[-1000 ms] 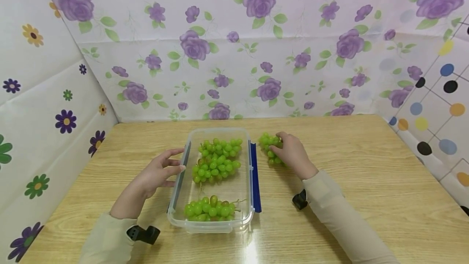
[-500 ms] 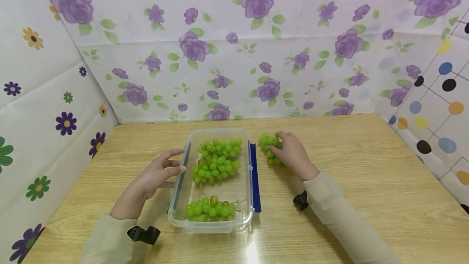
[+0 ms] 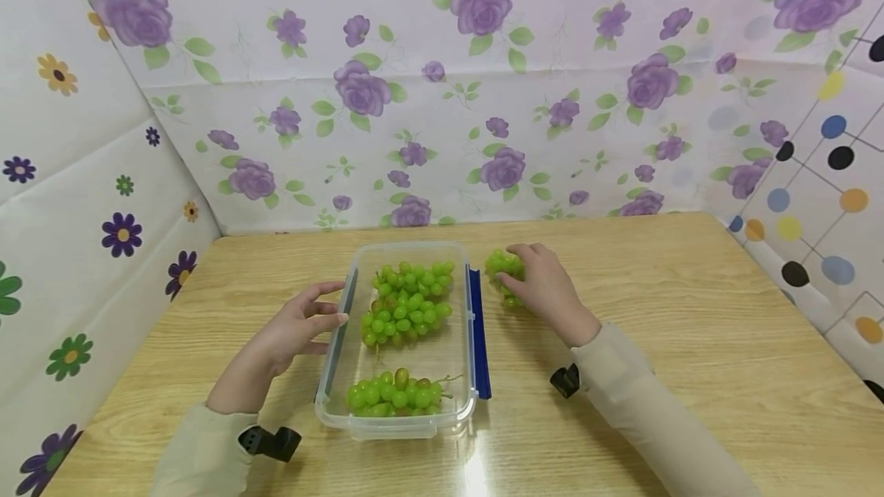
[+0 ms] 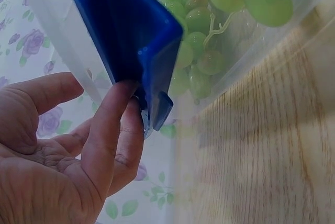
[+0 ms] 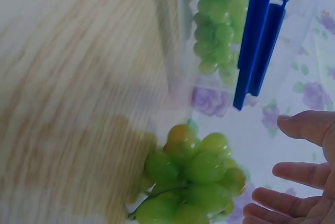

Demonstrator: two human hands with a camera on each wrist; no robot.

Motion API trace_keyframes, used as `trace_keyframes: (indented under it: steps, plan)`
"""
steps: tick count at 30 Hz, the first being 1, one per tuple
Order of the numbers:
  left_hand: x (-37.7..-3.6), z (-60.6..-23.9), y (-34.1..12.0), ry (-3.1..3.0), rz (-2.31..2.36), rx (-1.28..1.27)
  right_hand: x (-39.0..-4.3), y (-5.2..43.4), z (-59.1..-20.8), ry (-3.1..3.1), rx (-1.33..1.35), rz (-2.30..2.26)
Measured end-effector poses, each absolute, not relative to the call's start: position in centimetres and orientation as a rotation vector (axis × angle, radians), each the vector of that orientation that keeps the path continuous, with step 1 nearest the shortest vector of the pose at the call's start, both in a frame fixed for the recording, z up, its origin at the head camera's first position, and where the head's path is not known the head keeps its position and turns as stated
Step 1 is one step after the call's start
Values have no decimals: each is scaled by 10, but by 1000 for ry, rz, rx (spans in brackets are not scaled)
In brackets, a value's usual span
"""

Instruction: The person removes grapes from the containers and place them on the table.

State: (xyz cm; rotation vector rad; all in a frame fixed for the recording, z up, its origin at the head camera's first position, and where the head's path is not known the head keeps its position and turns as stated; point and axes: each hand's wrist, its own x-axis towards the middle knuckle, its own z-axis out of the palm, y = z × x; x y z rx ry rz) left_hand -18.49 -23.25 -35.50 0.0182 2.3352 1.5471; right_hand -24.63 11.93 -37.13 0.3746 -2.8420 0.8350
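Item one: a loose grape bunch [image 3: 503, 267] on the desk [image 3: 691, 343], just right of the clear container [image 3: 456, 359], toward its far end. We see our right hand [image 3: 545, 290] laid over this bunch; in the right wrist view the fingers [image 5: 303, 174] look spread and fairly straight beside the grapes, so we cannot tell that it has closed round them.

Item two: the container, holding a large grape cluster [image 3: 406, 304] at its far half and a small grape cluster [image 3: 394, 393] at its near end. Blue latch flaps line both long sides.

Item three: our left hand [image 3: 297, 328], relaxed, fingertips touching the left blue latch [image 4: 136, 46].

Surround: floral walls [image 3: 442, 83].
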Motion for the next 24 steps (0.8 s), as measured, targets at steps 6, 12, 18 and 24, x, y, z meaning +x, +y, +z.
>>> trace_keyframes:
  steps: [6,12,18,24]
  plan:
    - [-185,-357,-233,2327,1552,11,-241,114,-365,-2854,394,835]
    - [-186,-356,-233,2315,1555,21,-234,110,-360,-2823,446,799]
    - [-185,-354,-234,2312,1556,23,-229,107,-355,-2803,491,792]
    - [-185,-355,-234,2305,1558,27,-224,104,-353,-2794,529,800]
